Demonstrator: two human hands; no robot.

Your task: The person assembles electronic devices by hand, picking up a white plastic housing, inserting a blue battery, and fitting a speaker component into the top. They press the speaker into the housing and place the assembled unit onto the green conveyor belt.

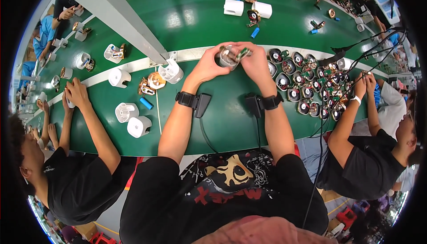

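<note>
My left hand [208, 65] is wrapped around a white, cup-shaped plastic housing [225, 61], its open end turned up toward me. At that opening, my right hand [257, 62] pinches a small electronic assembly with a green circuit board [243, 54]. Motion blurs this part, so I cannot tell how far it sits inside the housing. Both hands are above the green table, by the pale strip that runs across it. A black strap with a small black box [202, 104] is on my left wrist, and a similar strap [271, 102] is on my right.
Many speaker assemblies [307, 94] crowd the table at my right. To my left are white housings [139, 126], a copper-coloured assembly [156, 80] and a blue cylindrical cell [146, 103]. A grey metal post [129, 17] rises at left. People work on both sides; cables hang at right.
</note>
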